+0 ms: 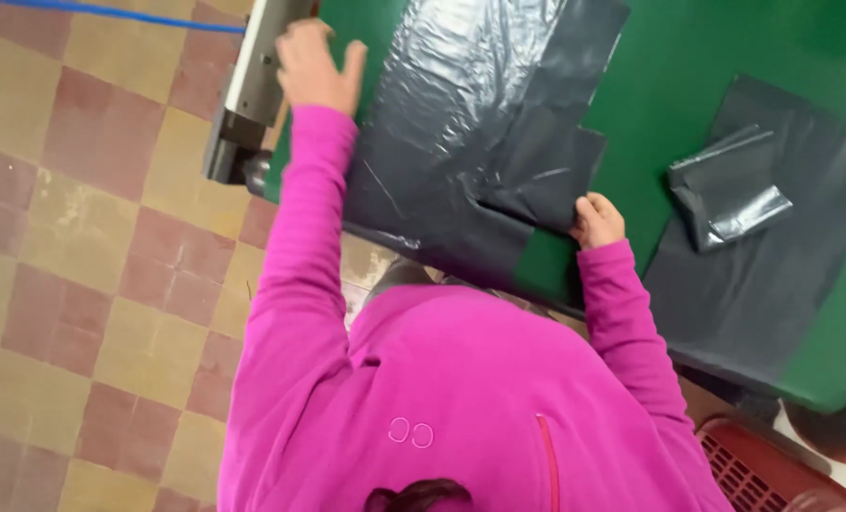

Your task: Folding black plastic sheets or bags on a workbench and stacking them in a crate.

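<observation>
My left hand (314,66) reaches forward, fingers spread, and rests at the corner of the green table (688,66), against a grey metal device (252,85). It holds nothing. My right hand (596,220) is closed on the near edge of a large black plastic bag (461,133). The bag lies flat and partly folded over on the table. Both my sleeves are magenta.
To the right, a small folded black bag bundle (731,185) lies on another flat black sheet (773,284). A red slatted crate (773,469) stands at the bottom right. A blue cable (110,11) crosses the red and yellow tiled floor (91,237) on the left.
</observation>
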